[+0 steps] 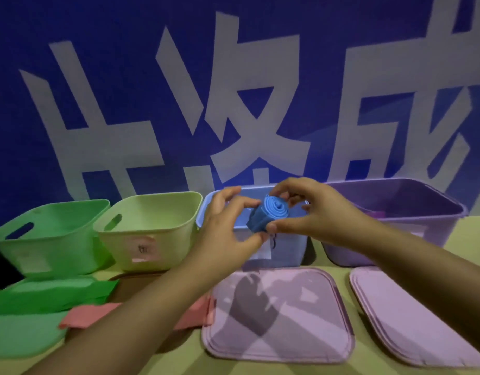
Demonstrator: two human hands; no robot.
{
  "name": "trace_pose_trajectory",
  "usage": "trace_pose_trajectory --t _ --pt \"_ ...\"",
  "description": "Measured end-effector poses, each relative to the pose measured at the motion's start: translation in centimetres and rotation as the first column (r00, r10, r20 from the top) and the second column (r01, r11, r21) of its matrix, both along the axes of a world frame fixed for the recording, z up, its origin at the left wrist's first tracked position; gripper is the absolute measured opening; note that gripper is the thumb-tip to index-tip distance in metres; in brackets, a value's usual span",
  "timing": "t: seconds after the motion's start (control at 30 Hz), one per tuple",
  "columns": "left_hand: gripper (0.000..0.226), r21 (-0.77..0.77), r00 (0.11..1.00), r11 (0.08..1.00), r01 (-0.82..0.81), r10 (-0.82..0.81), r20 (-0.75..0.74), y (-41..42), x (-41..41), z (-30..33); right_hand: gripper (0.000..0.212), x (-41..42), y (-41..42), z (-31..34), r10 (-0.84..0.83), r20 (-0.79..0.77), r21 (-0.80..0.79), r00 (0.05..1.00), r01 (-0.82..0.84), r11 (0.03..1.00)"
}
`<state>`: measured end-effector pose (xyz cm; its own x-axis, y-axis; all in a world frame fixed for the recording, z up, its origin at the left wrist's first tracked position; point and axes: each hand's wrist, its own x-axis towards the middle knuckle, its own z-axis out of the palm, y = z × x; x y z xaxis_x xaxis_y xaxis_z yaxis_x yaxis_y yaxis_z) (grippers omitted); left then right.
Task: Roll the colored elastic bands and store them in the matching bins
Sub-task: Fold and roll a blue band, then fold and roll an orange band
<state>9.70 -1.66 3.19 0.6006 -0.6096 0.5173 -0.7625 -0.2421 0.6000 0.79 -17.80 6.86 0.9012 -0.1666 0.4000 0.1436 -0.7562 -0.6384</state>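
The two hands hide most of the blue bin (pixel 287 250) behind them, its label (pixel 263 253) unreadable, while the green band (pixel 44 296) and right-hand pink lid (pixel 412 315) run past the frame's edges.

You face a blue wall (pixel 125 63) bearing large pale characters, cropped by the frame; the middle one reads 次 and the right one 成. You have a pink label (pixel 144 249) on the yellow bin (pixel 163 212), its small dark mark too blurred to read.
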Motion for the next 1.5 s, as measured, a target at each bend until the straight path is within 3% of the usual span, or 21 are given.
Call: trace_pose_trajectory --t 0.2,0.47,0.83,1.0,1.17,1.27,1.33,1.4,1.5 --pt "0.035 0.148 0.999 0.988 -0.036 0.041 -0.031 -1.8 4.3 3.7 0.041 4.5 -1.6 3.2 -0.018 -0.138 0.083 0.99 0.03 0.996" --pt "0.044 0.412 0.969 0.911 -0.026 0.124 -0.214 -5.5 9.8 2.9 0.047 11.1 -4.6 1.6 -0.056 -0.347 0.019 0.936 0.067 0.998" --pt "0.058 0.75 0.846 0.612 0.251 0.238 -0.477 -9.2 16.2 -2.5 0.049 19.2 -6.8 -7.1 -0.032 -0.703 -0.126 0.711 -0.081 0.989" --pt "0.046 0.796 0.813 0.491 0.353 0.26 -0.521 -10.1 17.2 -4.3 0.053 20.2 -6.9 -9.7 -0.009 -0.785 -0.142 0.62 -0.165 0.976" --pt "0.037 0.848 0.873 0.435 0.301 0.232 -0.429 -10.9 17.4 -4.6 0.054 20.9 -7.1 -10.0 -0.006 -0.829 -0.128 0.559 -0.178 0.976" --pt "0.037 0.857 0.89 0.448 0.255 0.238 -0.39 -10.6 16.8 -4.0 0.074 20.6 -6.8 -9.1 -0.045 -0.844 -0.187 0.534 -0.215 0.958" --pt "0.041 0.831 0.901 0.515 0.21 0.229 -0.369 -9.7 16.2 -2.7 0.082 20.0 -6.5 -7.4 -0.067 -0.824 -0.21 0.563 -0.192 0.959" --pt "0.04 0.744 0.909 0.656 0.126 0.224 -0.352 -8.2 15.3 -0.8 0.076 18.9 -5.9 -4.6 -0.095 -0.734 -0.229 0.672 -0.113 0.967" --pt "0.029 0.479 0.917 0.877 -0.042 0.224 -0.329 -4.6 13.4 1.9 0.047 15.8 -3.4 -0.2 -0.127 -0.405 -0.147 0.905 0.073 0.986"
